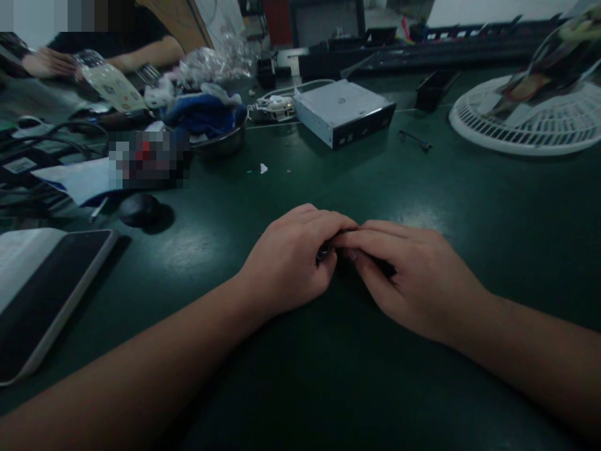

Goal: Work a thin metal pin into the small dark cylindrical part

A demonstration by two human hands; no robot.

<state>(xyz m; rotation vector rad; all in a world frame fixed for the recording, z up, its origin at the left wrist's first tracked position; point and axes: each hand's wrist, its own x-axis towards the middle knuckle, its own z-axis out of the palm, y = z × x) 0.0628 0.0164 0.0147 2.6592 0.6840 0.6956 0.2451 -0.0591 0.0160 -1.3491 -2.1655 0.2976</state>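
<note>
Small dark glinting part (323, 252)

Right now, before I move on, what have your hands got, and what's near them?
Left hand and right hand together, pinching a small dark part, too small to identify. Black computer mouse off left. Metal optical drive ahead.

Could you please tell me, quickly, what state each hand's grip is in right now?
Left hand: closed, holding a small dark object, too small to identify.
Right hand: closed, fingers meeting the same object.
</note>
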